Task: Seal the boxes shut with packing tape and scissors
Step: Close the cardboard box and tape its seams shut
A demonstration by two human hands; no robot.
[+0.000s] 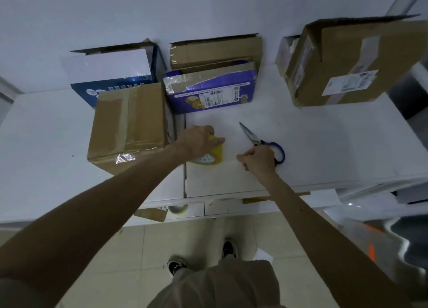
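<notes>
Nearest the person, both hands work at the front middle of the white table (324, 145). The left hand (196, 141) grips the yellow tape roll (212, 157) from above, fingers curled over its top, and the roll's hollow centre faces back toward the person. Just to its right, well clear of the roll, the right hand (258, 160) is balled up with curled fingers at the handle end of the scissors (251, 136). It seems to cover one blue loop, but the view does not show whether it actually holds them. The scissors lie flat with blades closed, their long axis running from the handles at the right hand up and away to the left, tip aimed at the purple box (208, 92). So each tool sits under its own hand: tape left, scissors right. The brown box (129, 122) is just beside the left hand on its left, closer than any other, with tape strips already showing on its top. Beyond it stand a blue and white box (111, 69) and, behind the purple one, a box with raised flaps (215, 50). A large brown box (342, 62) sits far right, well apart, on the right hand's side.
</notes>
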